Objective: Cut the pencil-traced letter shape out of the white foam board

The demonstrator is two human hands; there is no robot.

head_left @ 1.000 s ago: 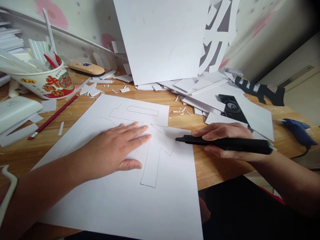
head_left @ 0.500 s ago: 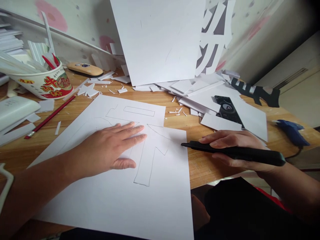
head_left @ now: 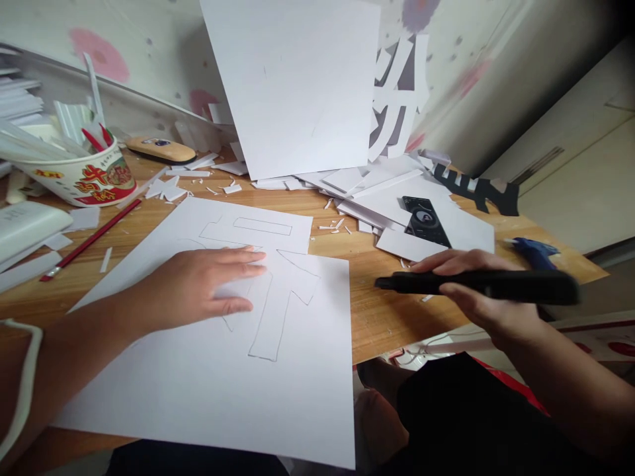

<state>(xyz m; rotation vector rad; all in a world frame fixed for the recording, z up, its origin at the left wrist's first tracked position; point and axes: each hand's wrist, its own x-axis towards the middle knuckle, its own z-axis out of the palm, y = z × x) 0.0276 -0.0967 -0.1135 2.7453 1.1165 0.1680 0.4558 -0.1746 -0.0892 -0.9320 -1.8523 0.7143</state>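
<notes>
A white foam board [head_left: 297, 410] with pencilled outlines lies on the wooden table, a notch cut from its far right corner. My left hand [head_left: 213, 284] rests on it, fingers spread, covering part of the drawn lines. Beyond the fingertips shows a pencilled long rectangle; nearer me is a larger shape with angled edges. In my right hand [head_left: 471, 284] is a black utility knife [head_left: 526, 285], held level with its tip to the left, past the board's right edge. The knife is raised off the board and slightly blurred.
A paper noodle cup [head_left: 89, 178] with white strips, a red pencil [head_left: 94, 238] and an eraser [head_left: 161, 150] lie left. Behind stand a white panel [head_left: 302, 86] and cut-out characters [head_left: 397, 99]. Right are foam scraps, a phone [head_left: 425, 221] and a blue glue gun [head_left: 536, 251].
The view has swung slightly right. My right hand has turned and lifted the knife, moving its tip away from the board's right edge. My left hand stays flat on the board.
</notes>
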